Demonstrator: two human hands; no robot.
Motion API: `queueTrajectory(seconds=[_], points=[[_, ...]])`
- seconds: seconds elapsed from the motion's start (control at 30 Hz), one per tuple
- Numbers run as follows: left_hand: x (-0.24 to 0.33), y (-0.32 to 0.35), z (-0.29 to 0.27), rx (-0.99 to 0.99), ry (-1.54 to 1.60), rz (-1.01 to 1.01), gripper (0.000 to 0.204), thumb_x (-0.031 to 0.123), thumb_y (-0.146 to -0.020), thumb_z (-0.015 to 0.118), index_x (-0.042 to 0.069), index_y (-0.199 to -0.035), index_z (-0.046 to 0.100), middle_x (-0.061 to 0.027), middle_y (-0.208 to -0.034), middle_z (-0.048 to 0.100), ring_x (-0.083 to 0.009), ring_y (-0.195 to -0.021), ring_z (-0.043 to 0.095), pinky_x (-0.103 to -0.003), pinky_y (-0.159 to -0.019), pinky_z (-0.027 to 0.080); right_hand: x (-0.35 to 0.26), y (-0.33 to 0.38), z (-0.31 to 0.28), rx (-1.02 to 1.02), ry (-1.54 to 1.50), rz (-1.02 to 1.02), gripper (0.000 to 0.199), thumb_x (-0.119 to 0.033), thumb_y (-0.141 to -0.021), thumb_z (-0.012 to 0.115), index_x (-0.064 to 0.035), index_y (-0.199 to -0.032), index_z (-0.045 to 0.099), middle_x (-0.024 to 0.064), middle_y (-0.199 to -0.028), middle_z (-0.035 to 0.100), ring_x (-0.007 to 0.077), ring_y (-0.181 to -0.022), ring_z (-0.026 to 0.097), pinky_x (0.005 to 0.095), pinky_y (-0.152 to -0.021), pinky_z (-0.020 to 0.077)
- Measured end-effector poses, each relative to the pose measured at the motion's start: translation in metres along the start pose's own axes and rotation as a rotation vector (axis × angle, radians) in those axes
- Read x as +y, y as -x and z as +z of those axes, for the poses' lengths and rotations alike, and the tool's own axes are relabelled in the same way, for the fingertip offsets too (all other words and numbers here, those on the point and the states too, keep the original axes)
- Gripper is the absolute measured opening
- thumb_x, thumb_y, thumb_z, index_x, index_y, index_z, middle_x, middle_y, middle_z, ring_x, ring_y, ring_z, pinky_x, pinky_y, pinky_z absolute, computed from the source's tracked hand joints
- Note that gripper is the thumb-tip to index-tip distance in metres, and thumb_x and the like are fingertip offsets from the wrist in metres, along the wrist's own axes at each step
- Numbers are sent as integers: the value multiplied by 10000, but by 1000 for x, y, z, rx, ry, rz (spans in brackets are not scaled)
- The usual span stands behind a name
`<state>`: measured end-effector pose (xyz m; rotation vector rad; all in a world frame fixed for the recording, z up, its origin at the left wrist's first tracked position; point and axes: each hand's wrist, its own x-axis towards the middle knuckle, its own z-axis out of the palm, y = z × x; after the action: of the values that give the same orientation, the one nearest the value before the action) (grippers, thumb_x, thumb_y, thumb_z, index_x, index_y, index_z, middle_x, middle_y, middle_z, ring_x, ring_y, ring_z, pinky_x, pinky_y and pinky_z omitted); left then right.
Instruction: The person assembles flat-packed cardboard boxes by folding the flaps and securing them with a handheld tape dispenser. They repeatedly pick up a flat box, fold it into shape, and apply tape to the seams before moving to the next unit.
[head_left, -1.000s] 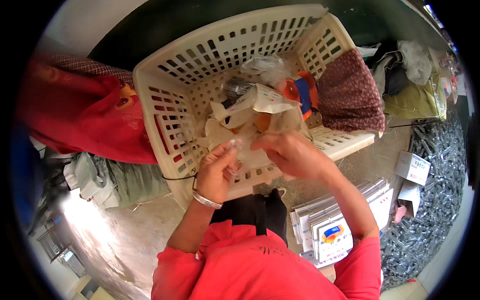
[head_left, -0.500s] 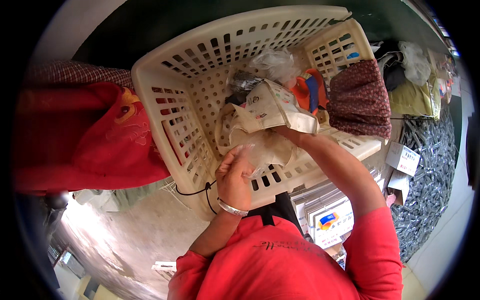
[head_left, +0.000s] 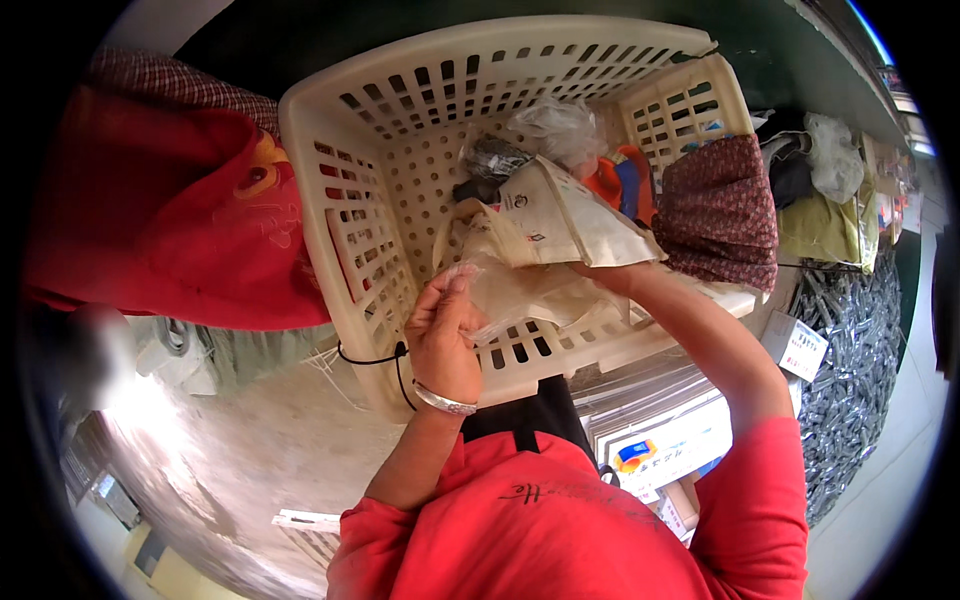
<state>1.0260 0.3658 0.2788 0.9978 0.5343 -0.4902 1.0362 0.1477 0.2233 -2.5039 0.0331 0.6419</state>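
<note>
My left hand (head_left: pixel 445 320) pinches the edge of a clear plastic bag (head_left: pixel 490 290) near the front left of a cream plastic basket (head_left: pixel 345 240). The plastic comes out of a cream cloth bag (head_left: pixel 570 215) with small printed figures, lying in the basket. My right hand (head_left: pixel 607 277) reaches in under the cloth bag's raised flap; its fingers are hidden there. Behind the bag lie an orange and blue object (head_left: pixel 625 185), a crumpled clear bag (head_left: pixel 558 130) and a dark plastic-wrapped bundle (head_left: pixel 495 158).
A dark red flowered cloth (head_left: pixel 720 205) hangs over the basket's right end. Red fabric (head_left: pixel 190 220) is heaped at the left. Below the basket stand stacked cartons (head_left: pixel 670 445). A big pile of dark glossy strips (head_left: pixel 850 380) lies at the right beside a small white box (head_left: pixel 795 345).
My left hand has drawn slightly left with the plastic's edge, stretching it wider. The cloth bag's flap lies a little further right over my right hand. The whole view has shifted slightly.
</note>
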Motion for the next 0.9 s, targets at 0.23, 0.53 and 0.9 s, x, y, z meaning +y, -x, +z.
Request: queueTrajectory(seconds=[0.23, 0.53, 0.9], points=[[-1, 1, 0, 2, 77, -34, 190, 133, -871, 530, 16, -1002, 602, 52, -513, 347, -38, -470, 303, -205, -479, 281, -27, 50, -41, 91, -165, -146, 391, -30, -692, 633, -64, -1065, 520, 130, -1025, 554, 318, -930, 537, 383, -749, 435], [-3, 8, -5, 65, 106, -135, 205, 128, -884, 518, 2, -1030, 588, 63, -545, 332, -35, -502, 284, -203, -503, 263, -79, 126, -77, 171, -643, -277, 332, -116, -704, 671, -10, -1001, 568, 147, -1111, 562, 334, -1051, 528, 383, -859, 441], [1, 6, 3, 5, 45, -133, 224, 141, -906, 475, 3, -1049, 579, 40, -541, 339, -62, -506, 288, -235, -523, 284, -131, 146, -89, 75, -1344, 2, 339, 77, -571, 677, 46, -908, 649, 225, -936, 625, 340, -903, 615, 382, -789, 503]])
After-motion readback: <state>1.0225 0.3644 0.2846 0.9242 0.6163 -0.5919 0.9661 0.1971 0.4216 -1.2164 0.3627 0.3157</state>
